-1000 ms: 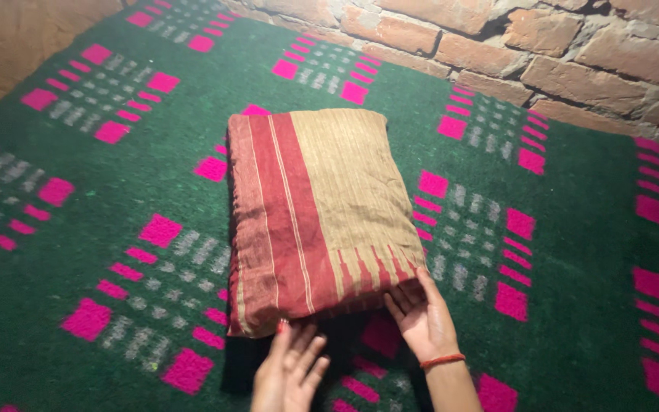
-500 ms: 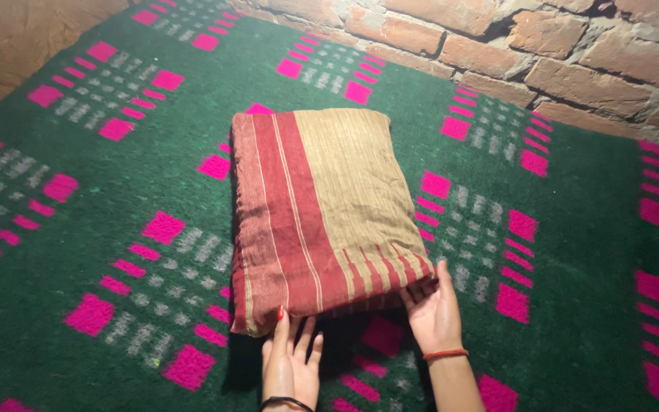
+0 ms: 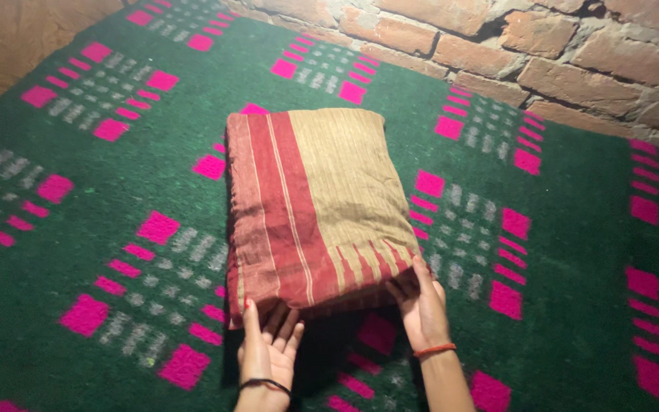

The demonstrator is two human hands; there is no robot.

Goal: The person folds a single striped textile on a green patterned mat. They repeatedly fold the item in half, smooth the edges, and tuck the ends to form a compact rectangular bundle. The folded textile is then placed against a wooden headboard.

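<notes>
1. Lying on a dark green blanket (image 3: 573, 229) with pink and grey block patterns, a folded cloth (image 3: 314, 206) in red and beige stripes sits near the middle of the view, its long side running away from the person.
2. Its near edge is raised off the blanket, with a dark shadow beneath it.
3. At the near left corner, the left hand (image 3: 268, 347) is palm up, fingers spread and slipped under the cloth; the thumb with a red nail lies against the left edge. The fingers are loose, not clamped on the fabric.
4. A thin black band circles the left wrist.
5. At the near right corner, the right hand (image 3: 421, 305) has its fingers tucked under the cloth's edge, and its thumb lies along the corner. Whether it pinches the fabric or only supports it cannot be told.
6. An orange-red thread circles the right wrist.
7. Behind the blanket runs a rough brick wall (image 3: 543, 46); the cloth lies well apart from it.
</notes>
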